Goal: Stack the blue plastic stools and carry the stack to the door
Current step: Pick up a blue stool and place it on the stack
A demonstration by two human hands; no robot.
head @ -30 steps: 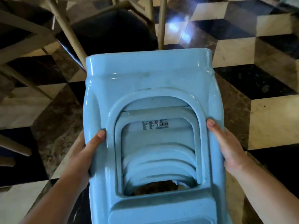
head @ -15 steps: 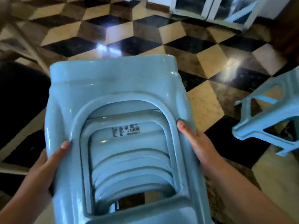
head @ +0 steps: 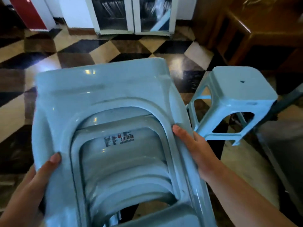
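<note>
A stack of nested light-blue plastic stools [head: 105, 99] is tilted on its side in front of me, seat end pointing away. A barcode label shows on an inner stool. My left hand [head: 39, 176] grips the stack's left edge, thumb on top. My right hand [head: 193, 148] grips the right edge, thumb over the rim. A single blue stool [head: 236, 94] stands upright on the floor just right of the stack. A white-framed glass door [head: 132, 15] is straight ahead at the far wall.
The floor [head: 91, 48] has glossy black, brown and cream cube-pattern tiles. Brown wooden furniture [head: 255, 30] fills the top right. A red panel [head: 29, 12] leans at the top left. A grey surface [head: 282, 161] lies at the right edge.
The view has swung right and up while both hands keep hold of the stack. The wooden chair legs are out of view; the single stool and the glass door have come into view.
</note>
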